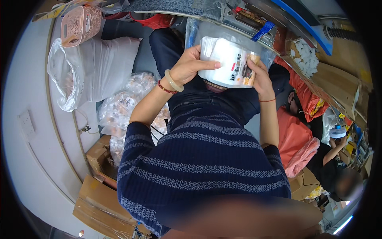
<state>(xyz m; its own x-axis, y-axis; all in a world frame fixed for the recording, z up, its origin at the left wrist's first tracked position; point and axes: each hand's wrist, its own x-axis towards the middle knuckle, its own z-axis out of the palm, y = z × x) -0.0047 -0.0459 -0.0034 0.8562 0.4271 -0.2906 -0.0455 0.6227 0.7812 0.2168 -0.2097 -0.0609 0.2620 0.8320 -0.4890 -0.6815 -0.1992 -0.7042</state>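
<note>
Between my two hands is a stack of flat white packaging pouches point(223, 55) with rounded corners, dark and red print, and an orange-brown printed end. My left hand point(190, 63) grips the stack's left end, the thumb lying across the top pouch and the fingers mostly hidden underneath. At the printed right end, my right hand point(260, 78) holds the stack with its fingers on top. The stack is above my lap, in front of a translucent plastic tub point(260, 48). What the tub holds is mostly hidden.
A white sack point(105, 65) and clear bags of small items point(123, 99) lie left, below a pink basket point(81, 24). Machine parts with a blue strap point(263, 31) stand ahead. Red bags point(292, 137) and a cardboard box point(342, 87) are right. Another person point(332, 167) holds a white round object.
</note>
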